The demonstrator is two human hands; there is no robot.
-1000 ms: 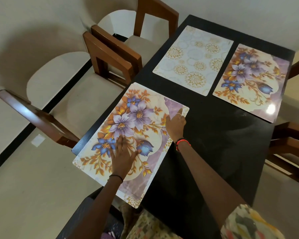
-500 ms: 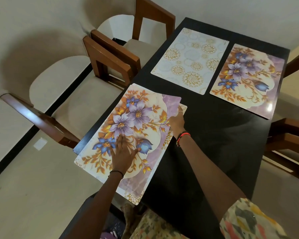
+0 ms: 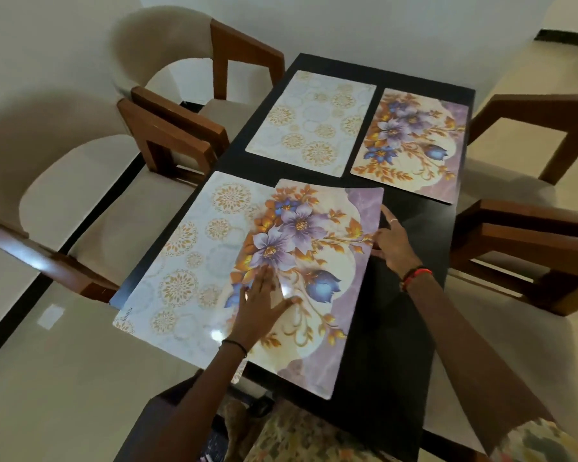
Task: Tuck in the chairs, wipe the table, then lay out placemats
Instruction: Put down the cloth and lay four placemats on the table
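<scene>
On the black table [image 3: 404, 328] a purple flowered placemat [image 3: 317, 261] lies partly over a white placemat with gold medallions [image 3: 187, 255], covering its right side. My left hand [image 3: 264, 305] presses flat on the flowered mat with straight, spread fingers. At that mat's right edge my right hand [image 3: 392, 240] touches it, the index finger stretched out along the edge. At the far end lie a second white medallion mat [image 3: 314, 121] and a second flowered mat [image 3: 414, 141], side by side.
Two cream-cushioned wooden chairs [image 3: 167, 141] stand at the table's left side and two more chairs [image 3: 528, 235] at its right. A white wall is behind the table. Pale tiled floor [image 3: 47, 378] lies at the near left.
The flowered mat has slid to the right, uncovering the white medallion mat that lay under it. Both hands moved right with it. The view shifted left and up.
</scene>
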